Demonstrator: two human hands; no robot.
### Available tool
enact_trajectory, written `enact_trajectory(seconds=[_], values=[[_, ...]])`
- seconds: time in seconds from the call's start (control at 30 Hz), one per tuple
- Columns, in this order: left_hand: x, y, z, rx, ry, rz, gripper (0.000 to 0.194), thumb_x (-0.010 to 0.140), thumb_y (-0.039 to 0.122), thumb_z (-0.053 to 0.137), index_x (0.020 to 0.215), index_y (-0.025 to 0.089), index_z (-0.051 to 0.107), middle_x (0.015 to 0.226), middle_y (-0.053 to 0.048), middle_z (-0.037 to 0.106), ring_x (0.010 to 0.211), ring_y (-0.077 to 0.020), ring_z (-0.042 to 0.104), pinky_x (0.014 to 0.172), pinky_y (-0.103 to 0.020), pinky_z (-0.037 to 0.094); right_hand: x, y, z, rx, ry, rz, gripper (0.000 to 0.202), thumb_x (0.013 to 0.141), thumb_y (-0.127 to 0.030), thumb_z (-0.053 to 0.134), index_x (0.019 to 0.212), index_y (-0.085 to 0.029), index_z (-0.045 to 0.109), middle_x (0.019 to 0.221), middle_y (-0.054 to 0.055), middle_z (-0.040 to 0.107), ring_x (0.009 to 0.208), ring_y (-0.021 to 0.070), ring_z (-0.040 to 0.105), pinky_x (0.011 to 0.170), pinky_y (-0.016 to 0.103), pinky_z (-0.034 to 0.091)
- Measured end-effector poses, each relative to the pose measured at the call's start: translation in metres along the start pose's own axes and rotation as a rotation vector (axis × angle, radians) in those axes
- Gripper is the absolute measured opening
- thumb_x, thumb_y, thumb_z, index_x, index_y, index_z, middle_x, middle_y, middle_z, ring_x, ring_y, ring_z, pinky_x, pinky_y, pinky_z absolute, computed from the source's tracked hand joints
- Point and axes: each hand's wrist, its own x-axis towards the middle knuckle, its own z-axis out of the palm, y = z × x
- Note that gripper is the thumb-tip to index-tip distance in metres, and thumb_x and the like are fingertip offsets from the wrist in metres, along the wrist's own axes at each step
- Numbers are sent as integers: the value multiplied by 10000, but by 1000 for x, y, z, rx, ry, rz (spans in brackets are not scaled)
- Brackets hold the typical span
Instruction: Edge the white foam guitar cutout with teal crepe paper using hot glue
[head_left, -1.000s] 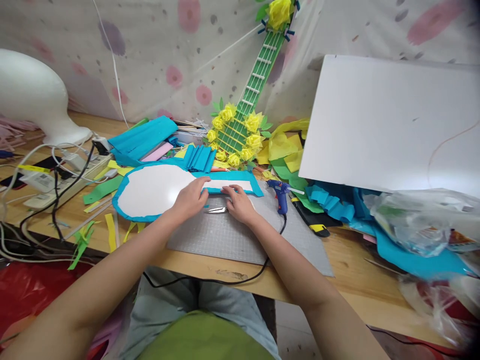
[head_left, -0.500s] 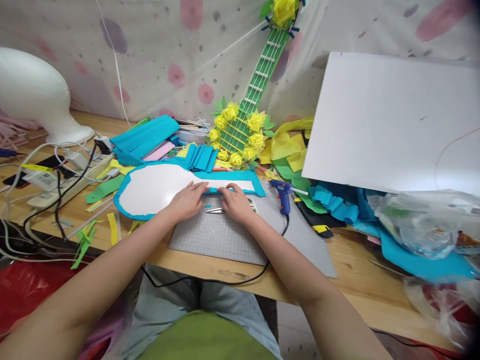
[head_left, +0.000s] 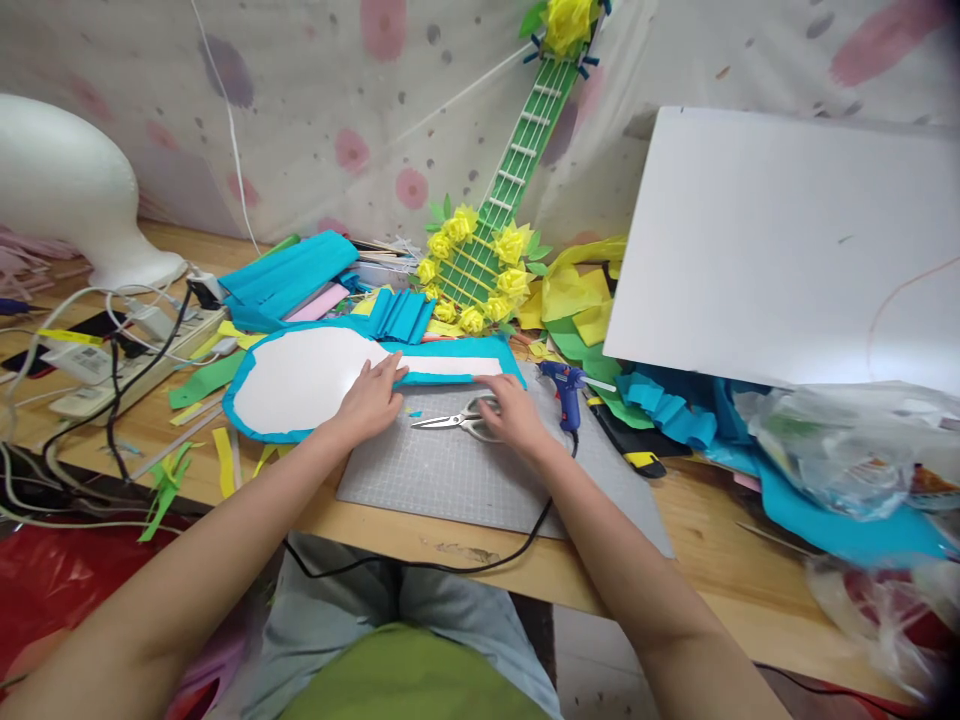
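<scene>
A white guitar-shaped board (head_left: 300,380) lies on the table, with blue crepe paper (head_left: 450,348) folded around its edges. My left hand (head_left: 370,398) rests on the board where the round body meets the neck, its fingers spread a little. Near the far end of the neck is my right hand (head_left: 511,408), fingers apart, with a fingertip at the lower blue edge. Scissors (head_left: 450,421) lie on the grey cutting mat (head_left: 442,475), their handles partly under my right hand. Neither hand grasps anything that I can see.
A blue glue gun (head_left: 568,390) stands right of my right hand, its black cord crossing the mat. A green guitar with yellow flowers (head_left: 480,250) leans behind. A power strip (head_left: 142,365) with cables is at left; a large white board (head_left: 780,240) is at right.
My right hand has moved right along the neck and opened, uncovering the lower blue edge and more of the scissors. My left hand and the board have shifted slightly left.
</scene>
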Motion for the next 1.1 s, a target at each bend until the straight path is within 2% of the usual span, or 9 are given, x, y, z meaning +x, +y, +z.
enact_trajectory(seconds=[0.07,0.2,0.27,0.33,0.43,0.53,0.7,0.9,1.1], values=[[2,-1,2,-50,64,-36,611,770,148,345,1371,114,241,1328,-67,494,1300,-216,339,1108,-460,212,-15,16,-18,14,36,75,263,808,-235,451,1013,-189,609,979,74,644,967,210,542,854,364,429],[9,-1,6,-81,166,-91,514,825,260,383,1326,157,328,1349,-93,462,1268,-221,389,1083,-427,269,-45,44,-48,-15,68,255,221,789,-276,455,888,-188,632,846,59,659,721,170,579,705,308,447],[17,-4,6,-43,130,-93,548,824,358,440,1319,142,345,1388,-126,403,1304,-250,332,1076,-437,267,-56,53,-57,-34,73,367,218,778,-312,460,836,-190,630,789,50,660,674,166,578,647,289,431],[27,-8,4,12,27,-36,635,783,438,516,1320,142,351,1421,-138,350,1336,-281,261,1078,-469,232,-64,59,-61,-48,81,458,228,770,-358,463,782,-195,622,725,39,650,640,165,573,601,275,408],[43,-15,-5,80,-150,98,705,713,466,605,1310,170,374,1405,-122,385,1309,-280,316,1079,-477,200,-69,64,-59,-66,97,523,264,764,-418,454,711,-200,594,644,25,614,579,156,539,549,261,369],[53,-18,-14,131,-227,100,653,694,431,634,1265,182,438,1327,-95,489,1229,-259,431,1039,-393,298,-68,66,-55,-60,131,542,291,770,-455,439,679,-203,554,590,6,561,542,143,497,532,252,341],[55,-16,-15,60,-208,28,635,670,394,659,1244,218,453,1259,-46,555,1133,-234,520,919,-307,412,-65,66,-50,-67,288,625,309,761,-503,464,669,-207,462,572,-18,481,529,131,451,531,249,333],[57,-17,-12,-75,-215,-70,700,596,391,711,1231,267,443,1211,-2,594,1094,-224,550,861,-278,432,-62,82,-38,-194,512,556,430,711,-610,502,812,-195,457,797,54,495,790,204,469,734,354,395],[54,-13,-12,-97,-214,-92,730,621,386,684,1279,257,395,1221,-15,581,1112,-240,527,867,-295,427,-52,94,-24,-216,422,583,551,698,-660,484,927,-158,499,899,118,526,872,252,465,802,418,379]])
